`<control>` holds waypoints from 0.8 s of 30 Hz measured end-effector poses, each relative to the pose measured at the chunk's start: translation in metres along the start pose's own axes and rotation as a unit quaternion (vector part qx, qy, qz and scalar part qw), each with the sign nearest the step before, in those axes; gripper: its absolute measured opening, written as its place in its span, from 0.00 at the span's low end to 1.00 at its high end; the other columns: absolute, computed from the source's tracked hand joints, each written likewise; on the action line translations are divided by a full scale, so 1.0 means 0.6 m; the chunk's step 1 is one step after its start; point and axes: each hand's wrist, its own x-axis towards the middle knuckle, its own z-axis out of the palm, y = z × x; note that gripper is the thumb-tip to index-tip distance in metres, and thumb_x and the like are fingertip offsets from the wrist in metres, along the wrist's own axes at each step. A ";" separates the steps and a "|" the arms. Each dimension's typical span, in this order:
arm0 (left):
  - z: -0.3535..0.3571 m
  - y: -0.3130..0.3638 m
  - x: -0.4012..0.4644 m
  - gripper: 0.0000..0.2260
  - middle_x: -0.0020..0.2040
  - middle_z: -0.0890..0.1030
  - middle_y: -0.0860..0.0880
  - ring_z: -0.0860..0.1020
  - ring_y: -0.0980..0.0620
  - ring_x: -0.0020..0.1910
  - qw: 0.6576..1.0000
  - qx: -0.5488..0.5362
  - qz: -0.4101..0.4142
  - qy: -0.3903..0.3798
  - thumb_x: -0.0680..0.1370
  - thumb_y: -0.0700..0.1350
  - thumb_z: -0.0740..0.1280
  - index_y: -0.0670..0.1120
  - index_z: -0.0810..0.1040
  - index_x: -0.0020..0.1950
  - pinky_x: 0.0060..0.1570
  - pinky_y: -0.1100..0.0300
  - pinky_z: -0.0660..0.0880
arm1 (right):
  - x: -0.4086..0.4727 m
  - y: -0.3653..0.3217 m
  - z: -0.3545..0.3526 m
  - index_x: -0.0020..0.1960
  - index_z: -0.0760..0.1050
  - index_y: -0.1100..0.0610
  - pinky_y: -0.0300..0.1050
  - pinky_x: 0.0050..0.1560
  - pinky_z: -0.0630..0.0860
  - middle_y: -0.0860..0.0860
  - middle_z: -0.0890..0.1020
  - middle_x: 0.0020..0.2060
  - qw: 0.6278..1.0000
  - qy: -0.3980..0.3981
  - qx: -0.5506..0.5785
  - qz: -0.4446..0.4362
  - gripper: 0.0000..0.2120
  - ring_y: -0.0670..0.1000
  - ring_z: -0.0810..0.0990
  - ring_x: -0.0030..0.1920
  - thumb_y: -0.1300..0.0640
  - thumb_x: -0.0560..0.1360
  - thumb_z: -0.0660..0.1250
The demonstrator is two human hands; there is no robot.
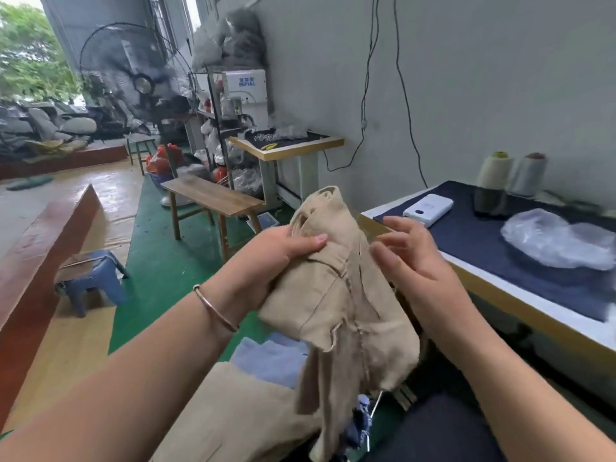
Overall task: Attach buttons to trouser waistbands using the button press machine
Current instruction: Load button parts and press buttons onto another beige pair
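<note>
A pair of beige trousers (pixel 346 295) hangs in front of me with the waistband end (pixel 328 198) pointing up. My left hand (pixel 276 255) grips the upper part, thumb pressed across the cloth. My right hand (pixel 413 251) is just to the right of the cloth, fingers spread and blurred, and whether they touch it is unclear. A white button press machine (pixel 245 98) stands far back on a small table (pixel 300 146). More beige cloth (pixel 233 418) lies below on my lap.
A work table (pixel 500 295) with a dark blue cover is on the right, holding a white box (pixel 428 208), two thread cones (pixel 493 181) and a clear plastic bag (pixel 553 241). A wooden bench (pixel 213 198), blue plastic stool (pixel 90 278) and large fan (pixel 133 81) stand to the left.
</note>
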 end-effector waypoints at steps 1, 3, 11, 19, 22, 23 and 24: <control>0.027 0.014 0.012 0.06 0.45 0.86 0.42 0.85 0.49 0.39 1.000 -0.023 0.016 -0.008 0.79 0.40 0.68 0.40 0.82 0.51 0.38 0.58 0.82 | -0.023 -0.013 -0.014 0.70 0.60 0.33 0.41 0.60 0.72 0.36 0.74 0.62 0.998 -0.053 -0.018 -0.012 0.42 0.35 0.73 0.62 0.25 0.60 0.69; 0.087 0.038 0.029 0.09 0.43 0.86 0.43 0.85 0.50 0.38 0.998 -0.043 0.044 -0.033 0.81 0.45 0.66 0.39 0.82 0.50 0.35 0.61 0.81 | -0.067 -0.022 -0.029 0.74 0.47 0.30 0.34 0.67 0.66 0.33 0.64 0.71 0.988 -0.094 -0.106 -0.060 0.55 0.33 0.64 0.70 0.29 0.56 0.75; 0.252 0.085 0.080 0.25 0.57 0.84 0.40 0.83 0.44 0.56 0.967 -0.047 0.068 -0.241 0.72 0.56 0.71 0.40 0.81 0.61 0.54 0.51 0.81 | -0.137 -0.039 -0.209 0.51 0.84 0.45 0.51 0.55 0.80 0.46 0.86 0.49 0.954 0.270 0.129 0.032 0.11 0.48 0.84 0.52 0.44 0.71 0.70; 0.250 0.086 0.184 0.23 0.49 0.86 0.39 0.86 0.45 0.41 0.937 0.096 0.055 -0.331 0.58 0.37 0.80 0.40 0.85 0.52 0.34 0.59 0.81 | -0.235 -0.100 -0.403 0.40 0.86 0.55 0.50 0.37 0.82 0.53 0.87 0.41 0.853 0.473 0.182 0.122 0.14 0.53 0.86 0.40 0.50 0.77 0.66; 0.257 0.079 0.199 0.36 0.52 0.85 0.38 0.86 0.44 0.45 0.927 0.110 0.046 -0.356 0.47 0.48 0.87 0.42 0.85 0.53 0.37 0.57 0.82 | -0.272 -0.114 -0.431 0.35 0.86 0.54 0.48 0.27 0.80 0.51 0.86 0.38 0.855 0.477 0.170 0.115 0.17 0.50 0.86 0.35 0.53 0.78 0.64; 0.260 0.076 0.201 0.37 0.53 0.85 0.39 0.86 0.45 0.46 0.923 0.116 0.051 -0.363 0.47 0.50 0.87 0.43 0.85 0.54 0.39 0.58 0.82 | -0.281 -0.117 -0.438 0.39 0.86 0.56 0.49 0.27 0.80 0.51 0.87 0.39 0.854 0.475 0.171 0.124 0.15 0.50 0.86 0.37 0.52 0.78 0.64; 0.264 0.073 0.202 0.37 0.53 0.85 0.40 0.85 0.46 0.47 0.920 0.118 0.059 -0.370 0.48 0.52 0.87 0.44 0.85 0.55 0.40 0.58 0.82 | -0.291 -0.120 -0.445 0.45 0.84 0.57 0.50 0.27 0.80 0.52 0.87 0.41 0.853 0.472 0.176 0.136 0.14 0.52 0.86 0.39 0.51 0.78 0.64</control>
